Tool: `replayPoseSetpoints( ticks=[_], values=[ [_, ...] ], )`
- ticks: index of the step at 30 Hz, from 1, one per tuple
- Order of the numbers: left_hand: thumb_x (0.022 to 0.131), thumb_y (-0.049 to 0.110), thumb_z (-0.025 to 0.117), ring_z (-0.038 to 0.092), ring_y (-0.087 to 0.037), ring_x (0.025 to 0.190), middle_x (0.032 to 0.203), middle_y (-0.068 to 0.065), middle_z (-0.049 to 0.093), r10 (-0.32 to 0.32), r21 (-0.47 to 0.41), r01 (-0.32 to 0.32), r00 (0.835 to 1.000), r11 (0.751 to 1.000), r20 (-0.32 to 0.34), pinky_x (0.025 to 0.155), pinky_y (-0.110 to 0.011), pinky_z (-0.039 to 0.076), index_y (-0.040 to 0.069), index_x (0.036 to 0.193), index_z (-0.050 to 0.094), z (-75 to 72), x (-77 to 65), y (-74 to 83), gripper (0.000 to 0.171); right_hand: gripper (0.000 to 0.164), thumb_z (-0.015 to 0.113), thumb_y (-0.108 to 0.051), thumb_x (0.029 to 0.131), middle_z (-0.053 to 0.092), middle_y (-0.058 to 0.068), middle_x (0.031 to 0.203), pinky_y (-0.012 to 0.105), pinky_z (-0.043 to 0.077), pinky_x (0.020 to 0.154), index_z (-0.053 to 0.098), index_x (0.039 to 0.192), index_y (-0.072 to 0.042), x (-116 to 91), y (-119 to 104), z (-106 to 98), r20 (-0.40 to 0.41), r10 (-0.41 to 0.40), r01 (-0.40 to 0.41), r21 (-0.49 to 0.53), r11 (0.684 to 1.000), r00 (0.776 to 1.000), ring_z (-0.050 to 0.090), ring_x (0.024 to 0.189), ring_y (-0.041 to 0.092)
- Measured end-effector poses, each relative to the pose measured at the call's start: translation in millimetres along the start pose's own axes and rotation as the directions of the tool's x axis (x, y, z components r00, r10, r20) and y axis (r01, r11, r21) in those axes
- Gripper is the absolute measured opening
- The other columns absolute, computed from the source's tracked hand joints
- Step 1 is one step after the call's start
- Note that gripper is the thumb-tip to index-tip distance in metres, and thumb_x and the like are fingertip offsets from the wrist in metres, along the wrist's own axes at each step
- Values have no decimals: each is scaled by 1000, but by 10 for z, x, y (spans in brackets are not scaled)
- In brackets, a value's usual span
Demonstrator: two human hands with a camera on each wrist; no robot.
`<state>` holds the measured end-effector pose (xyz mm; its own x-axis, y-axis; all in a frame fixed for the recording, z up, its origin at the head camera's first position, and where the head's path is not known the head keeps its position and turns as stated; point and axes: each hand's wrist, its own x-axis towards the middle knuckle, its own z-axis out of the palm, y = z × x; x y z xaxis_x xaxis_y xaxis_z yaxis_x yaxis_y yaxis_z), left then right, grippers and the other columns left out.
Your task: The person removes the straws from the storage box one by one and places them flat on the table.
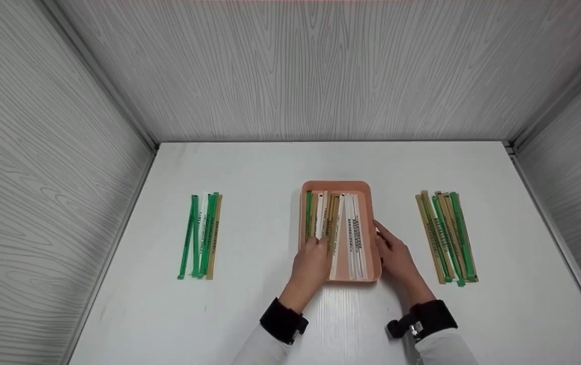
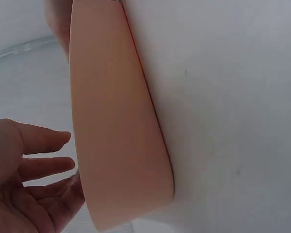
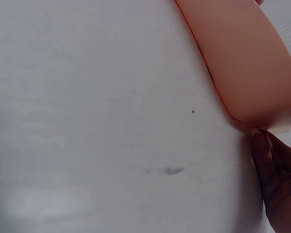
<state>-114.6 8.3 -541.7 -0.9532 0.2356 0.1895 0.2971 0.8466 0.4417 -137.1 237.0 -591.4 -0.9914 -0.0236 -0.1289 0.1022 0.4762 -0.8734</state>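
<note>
A smooth salmon tray (image 1: 341, 184), rectangular with rounded corners, sat mid-way across the white counter (image 1: 255, 228). It held slim, printed wrapped straws (image 1: 355, 238) in green, brown and white. At four o'clock, the right hand (image 1: 396, 256), fingers apart, touched its wall; at seven, the left hand's (image 1: 310, 266) grip was hidden.

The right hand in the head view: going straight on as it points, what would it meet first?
The salmon-pink rectangular tray, probably; the right hand appears to touch its side.
</note>
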Motion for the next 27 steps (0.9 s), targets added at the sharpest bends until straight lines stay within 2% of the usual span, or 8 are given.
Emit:
replayPoseSetpoints(
  ticks=[4, 7, 12, 15, 19, 27],
  values=[
    [84, -3, 69, 61, -23, 63, 77, -14, 61, 19, 131, -22, 1000, 991, 22, 46, -31, 48, -8, 105, 67, 111, -7, 10, 22, 47, 44, -30, 106, 47, 17, 145, 49, 38, 103, 36, 153, -31, 3, -5, -9, 2, 0, 0, -1, 1000, 1000, 48, 127, 30],
    [82, -5, 70, 58, -22, 59, 72, -12, 59, 28, 184, -32, 999, 982, 27, 42, -32, 47, -7, 101, 68, 172, -13, -4, 19, 47, 44, -31, 106, 46, 14, 147, 50, 36, 105, 36, 153, -32, -2, -9, -12, 6, 3, -3, 8, 1000, 1000, 45, 130, 30],
    [80, -6, 71, 60, -24, 62, 78, -14, 61, 7, 159, -19, 997, 987, 77, 45, -33, 48, -7, 110, 66, 211, -22, -31, 30, 47, 44, -32, 106, 43, 11, 150, 50, 32, 109, 36, 153, -34, -3, -6, -9, 5, 10, -10, 12, 1000, 1000, 38, 137, 29],
    [81, -9, 69, 61, -24, 62, 81, -15, 62, -1, 146, -15, 994, 989, 105, 46, -32, 49, -8, 112, 66, 203, -31, -34, 31, 48, 44, -30, 106, 43, 12, 149, 50, 32, 109, 36, 153, -32, -6, -6, -6, 0, 4, -4, 8, 1000, 1000, 40, 136, 30],
    [85, -10, 63, 62, -23, 60, 78, -15, 63, 3, 120, -15, 995, 993, 97, 44, -30, 48, -9, 107, 66, 186, -28, -44, 23, 48, 45, -28, 106, 46, 14, 147, 49, 35, 106, 37, 153, -29, -2, -1, -7, -8, -9, 9, 2, 1000, 1000, 44, 132, 29],
    [86, -11, 59, 59, -20, 55, 73, -13, 61, -29, 57, 24, 996, 998, 87, 42, -27, 45, -10, 109, 64, 197, -4, -71, 23, 47, 44, -29, 106, 48, 16, 145, 49, 38, 103, 37, 153, -28, 9, 9, 8, -9, -13, 13, 0, 1000, 1000, 48, 127, 29]
  ],
)
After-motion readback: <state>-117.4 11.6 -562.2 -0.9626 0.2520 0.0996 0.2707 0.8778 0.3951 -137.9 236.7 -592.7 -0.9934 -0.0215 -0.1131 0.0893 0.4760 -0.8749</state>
